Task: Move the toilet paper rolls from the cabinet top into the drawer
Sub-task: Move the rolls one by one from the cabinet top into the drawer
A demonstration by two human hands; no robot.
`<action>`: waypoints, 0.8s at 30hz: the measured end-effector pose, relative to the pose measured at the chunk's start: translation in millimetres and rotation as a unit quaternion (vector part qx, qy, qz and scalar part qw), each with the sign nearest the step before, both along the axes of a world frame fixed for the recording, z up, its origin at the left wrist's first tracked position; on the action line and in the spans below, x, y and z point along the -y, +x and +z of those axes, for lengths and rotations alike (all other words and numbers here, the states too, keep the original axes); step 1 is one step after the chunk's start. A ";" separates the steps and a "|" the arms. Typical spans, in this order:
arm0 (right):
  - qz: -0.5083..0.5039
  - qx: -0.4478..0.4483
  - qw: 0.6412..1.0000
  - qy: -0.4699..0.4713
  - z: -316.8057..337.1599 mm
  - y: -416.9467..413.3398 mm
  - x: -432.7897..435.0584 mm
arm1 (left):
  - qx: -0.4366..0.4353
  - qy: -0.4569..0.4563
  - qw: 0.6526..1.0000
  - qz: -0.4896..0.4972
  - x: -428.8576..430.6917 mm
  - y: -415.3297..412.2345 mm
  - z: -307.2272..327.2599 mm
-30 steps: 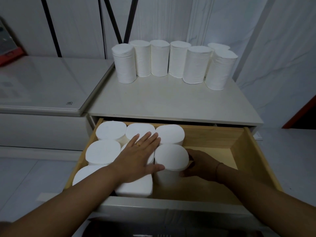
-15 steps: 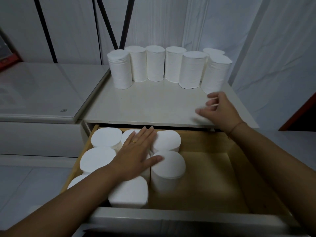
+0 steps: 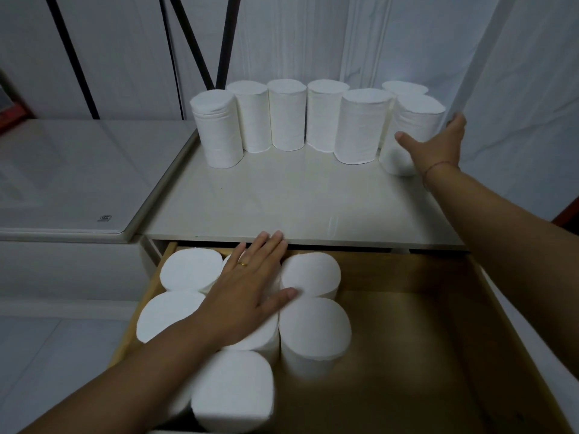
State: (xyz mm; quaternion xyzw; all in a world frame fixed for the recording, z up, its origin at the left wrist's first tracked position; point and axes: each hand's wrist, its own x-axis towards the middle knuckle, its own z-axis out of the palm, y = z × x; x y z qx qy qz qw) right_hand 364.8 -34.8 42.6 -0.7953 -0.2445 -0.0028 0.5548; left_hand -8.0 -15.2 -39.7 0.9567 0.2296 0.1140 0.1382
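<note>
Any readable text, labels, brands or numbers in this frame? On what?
None legible.
One small stamped mark on the corner of the glossy white surface left of the cabinet top: too small and blurred to read.
The toilet paper rolls: no print visible.

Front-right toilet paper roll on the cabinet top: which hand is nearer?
Right. The right hand reaches around that roll, thumb across its front; the left hand lies flat on the rolls in the drawer.
</note>
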 end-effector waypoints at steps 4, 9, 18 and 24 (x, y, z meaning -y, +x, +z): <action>-0.012 -0.011 1.000 0.011 -0.4 16.6 -16.8 | -0.003 0.000 1.000 -0.003 -2.0 1.6 -1.4; -0.032 -0.024 0.999 0.018 -5.1 26.2 -32.7 | -0.001 -0.008 1.000 -0.002 -4.2 2.4 -3.4; -0.063 -0.012 0.998 -0.011 -8.2 21.9 -31.9 | -0.017 0.004 1.000 -0.007 -5.9 -0.7 -5.5; -0.021 -0.005 1.000 -0.006 -8.6 -2.8 -4.2 | -0.018 0.007 1.000 -0.005 -1.6 -2.4 -6.2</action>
